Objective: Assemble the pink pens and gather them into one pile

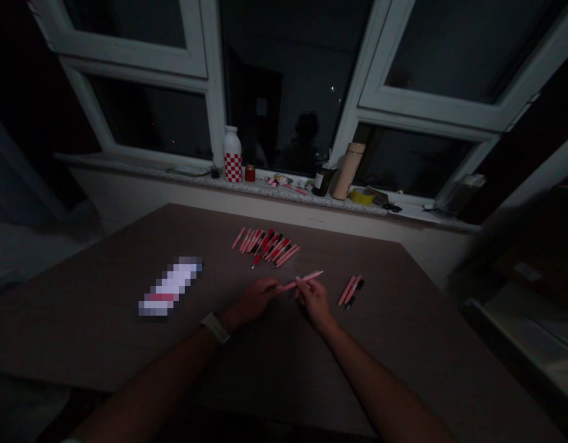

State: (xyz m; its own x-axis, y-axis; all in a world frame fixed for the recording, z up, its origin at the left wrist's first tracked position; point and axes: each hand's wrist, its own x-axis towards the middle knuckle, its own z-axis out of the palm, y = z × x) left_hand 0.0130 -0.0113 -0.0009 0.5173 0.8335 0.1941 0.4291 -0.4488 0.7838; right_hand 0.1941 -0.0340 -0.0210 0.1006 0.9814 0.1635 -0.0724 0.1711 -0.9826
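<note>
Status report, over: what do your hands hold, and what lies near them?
Left hand and right hand both on one pink pen. Pile of pink and red pens ahead. Two loose pens to the right, apart.

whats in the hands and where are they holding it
A pink pen: the left hand pinches one end, and the right hand grips nearer the middle, with the other end sticking out past its fingers.

No writing can be read anywhere. Nothing legible shows on the pink pen (303,280); the oblong packet (170,286) on the counter (103,332) is pixelated, and the label on the dark bottle (324,180) on the windowsill (140,172) is too dim and small.
</note>
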